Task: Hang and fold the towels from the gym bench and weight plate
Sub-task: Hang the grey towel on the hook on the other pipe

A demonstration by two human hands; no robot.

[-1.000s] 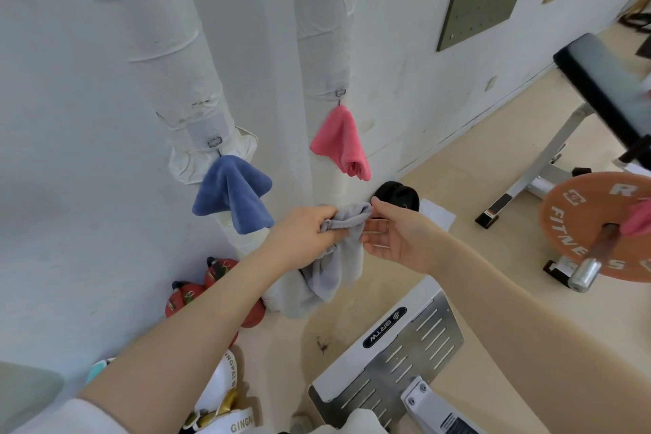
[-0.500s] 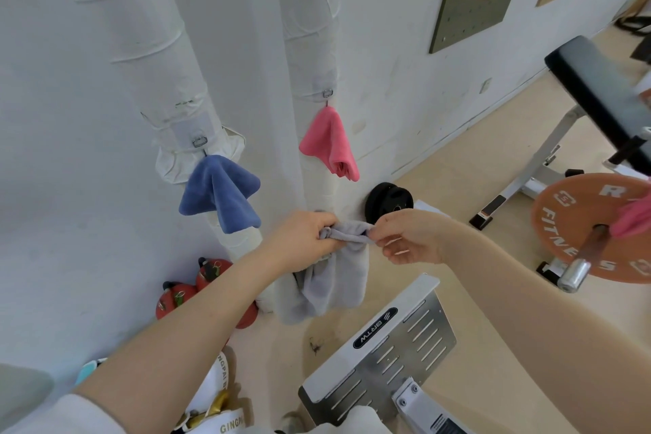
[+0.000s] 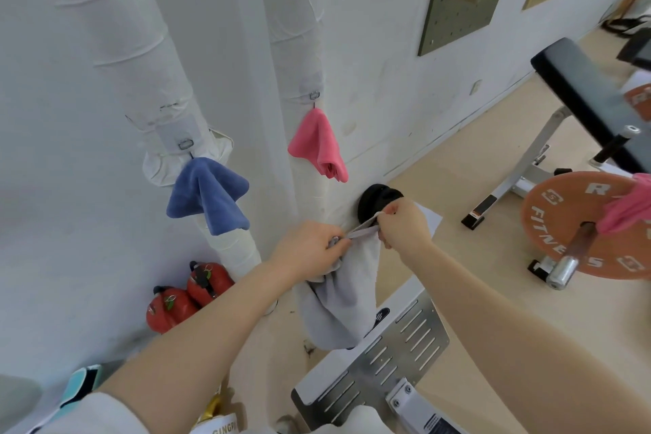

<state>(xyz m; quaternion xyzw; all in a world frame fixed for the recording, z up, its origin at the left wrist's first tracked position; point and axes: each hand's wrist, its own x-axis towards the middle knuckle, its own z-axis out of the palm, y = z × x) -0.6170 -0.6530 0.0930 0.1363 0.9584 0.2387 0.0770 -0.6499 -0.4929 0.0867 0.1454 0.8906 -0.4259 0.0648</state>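
Gym: weight plate on bar, padded bench, kettlebells.

Left hand: fingertips buried in gray towel folds; exact grip not visible. Right hand covers part of black disc at wall base. Towel bottom overlaps logo on metal plate. Orange weight plate: cut off by right edge, lettering incomplete. Pink cloth on it also cut by right edge. Bench pad runs out of frame. Label text at bottom edge cut off, unreadable.
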